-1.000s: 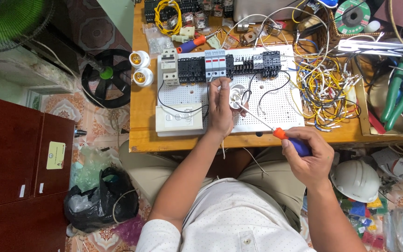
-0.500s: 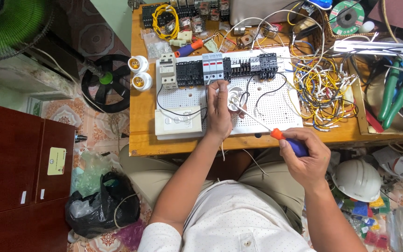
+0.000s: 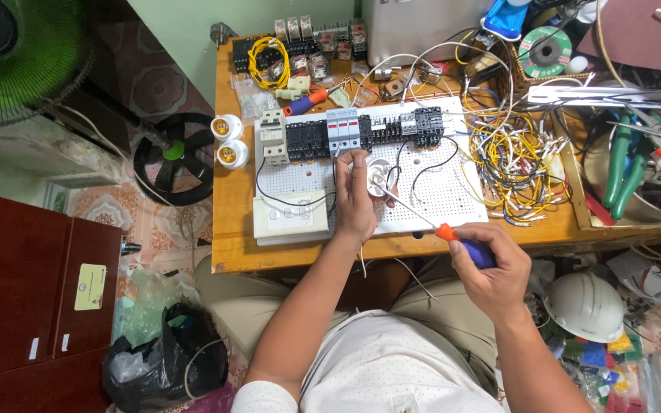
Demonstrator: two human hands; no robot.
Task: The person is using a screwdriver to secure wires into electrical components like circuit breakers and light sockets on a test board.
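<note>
In the head view, a white perforated wiring board (image 3: 453,195) is seen lying on a wooden workbench (image 3: 227,222), with a row of black and white circuit breakers (image 3: 353,131) mounted along its far edge and a white switch plate (image 3: 291,216) at its near left corner. The left hand (image 3: 355,200) is laid on the middle of the board, its fingers closed around a small round white lamp socket (image 3: 377,174) that is pressed against the board. The right hand (image 3: 490,269) is held off the near edge of the bench, wrapped tightly round the blue handle of a screwdriver (image 3: 453,239) with an orange collar; its thin shaft is angled up and left so that the tip meets the socket beside the left fingers. Black wires are looped across the board on both sides of the socket. A tangle of yellow and white wires (image 3: 514,157) is spread just right of the board. 2 white bulb holders (image 3: 229,141) are stood at the bench's left edge. A white hard hat (image 3: 584,304) is seen low on the right, near the right forearm, and a black plastic bag (image 3: 164,365) lies on the floor at the left.
</note>
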